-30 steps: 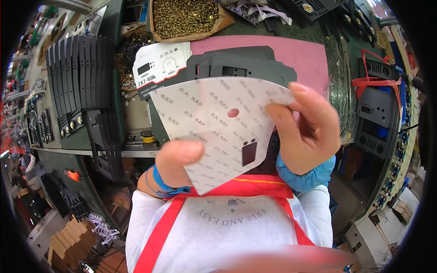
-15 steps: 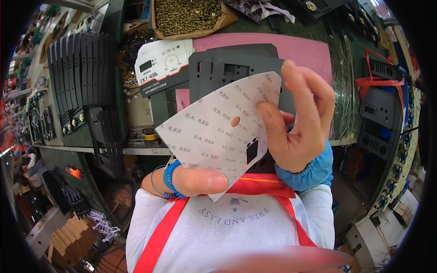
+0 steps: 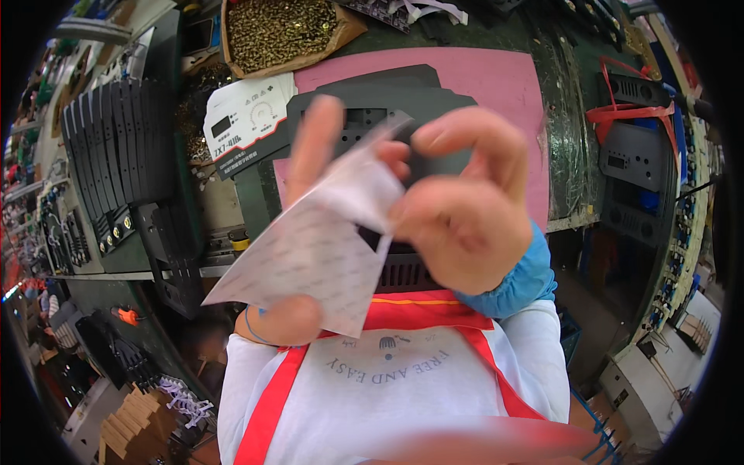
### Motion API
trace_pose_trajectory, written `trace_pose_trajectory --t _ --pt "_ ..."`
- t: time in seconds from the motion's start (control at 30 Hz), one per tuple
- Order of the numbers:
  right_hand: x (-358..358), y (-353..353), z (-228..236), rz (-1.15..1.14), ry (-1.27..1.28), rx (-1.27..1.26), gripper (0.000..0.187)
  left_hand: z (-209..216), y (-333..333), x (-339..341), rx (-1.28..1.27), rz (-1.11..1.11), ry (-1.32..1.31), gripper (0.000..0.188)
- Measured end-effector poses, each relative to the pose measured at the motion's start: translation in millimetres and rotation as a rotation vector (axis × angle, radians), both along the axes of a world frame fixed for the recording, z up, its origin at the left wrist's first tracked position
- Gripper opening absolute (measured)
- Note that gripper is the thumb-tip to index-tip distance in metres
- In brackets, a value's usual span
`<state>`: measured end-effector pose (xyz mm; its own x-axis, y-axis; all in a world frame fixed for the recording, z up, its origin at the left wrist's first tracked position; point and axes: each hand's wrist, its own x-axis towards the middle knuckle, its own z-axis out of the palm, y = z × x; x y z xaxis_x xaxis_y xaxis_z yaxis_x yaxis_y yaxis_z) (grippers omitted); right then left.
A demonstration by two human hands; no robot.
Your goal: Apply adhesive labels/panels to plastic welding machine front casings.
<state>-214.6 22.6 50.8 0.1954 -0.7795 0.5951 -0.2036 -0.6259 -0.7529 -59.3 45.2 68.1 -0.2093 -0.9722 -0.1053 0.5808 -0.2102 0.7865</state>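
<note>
My left hand (image 3: 288, 321) grips a white adhesive label sheet (image 3: 306, 260) with faint grey print on its backing. The thumb lies on the lower edge, and a finger shows past the upper edge. At the sheet's right edge my right hand (image 3: 473, 229) is closed, thumb and fingertips pinching it; motion blur hides exactly which layer they hold. The sheet's upper part is bent. Beyond the hands, dark grey panels (image 3: 422, 80) with cutouts lie stacked on a pink mat (image 3: 504, 93). Under the right hand shows a black slotted panel (image 3: 404, 273).
White-and-black printed label sheets (image 3: 249, 116) lie left of the grey panels. A box of small brass parts (image 3: 280, 35) stands at the back. Black panels (image 3: 116, 147) are lined up on the left. More black panels (image 3: 632, 159) with red straps stand on the right.
The label sheet has moved left and tilted, and its upper part is now bent. My right hand has moved left and down, its fingers curling in. A left finger now shows above the sheet.
</note>
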Motion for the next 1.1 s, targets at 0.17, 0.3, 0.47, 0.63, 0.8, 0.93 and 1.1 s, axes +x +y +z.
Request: trace_pose_trajectory --t 0.17,0.3,0.47,0.63,0.8,0.93,1.1 --pt "-10.0 10.1 2.7 0.429 -0.813 0.532 0.017 7.6 -32.3 23.3 0.199 0.488 -0.556 0.105" --pt "-68.0 -0.4 -9.3 0.277 -1.080 0.438 0.009 -9.9 -30.5 42.1 -0.310 0.200 -0.016 0.098" --pt "-90.4 39.3 14.4 0.012 -0.501 0.565 0.017 2.2 -30.0 37.0 -0.608 0.166 -0.734 0.054" --pt "-63.2 33.8 20.9 0.137 0.018 0.614 0.027 12.3 -23.0 23.8 -0.803 -0.069 -1.155 0.053" --pt "-50.7 43.2 9.1 -0.140 0.143 0.446 0.018 1.6 -28.1 24.6 -0.878 -0.104 -1.117 0.060" --pt "-58.7 50.9 -2.8 -0.587 -0.135 0.645 0.013 -26.0 -18.6 30.5 -0.598 0.521 -0.975 0.075" --pt "-65.1 43.6 -17.0 -0.491 -0.320 0.988 0.016 -31.5 0.9 42.4 -0.108 -0.039 -0.775 0.031"
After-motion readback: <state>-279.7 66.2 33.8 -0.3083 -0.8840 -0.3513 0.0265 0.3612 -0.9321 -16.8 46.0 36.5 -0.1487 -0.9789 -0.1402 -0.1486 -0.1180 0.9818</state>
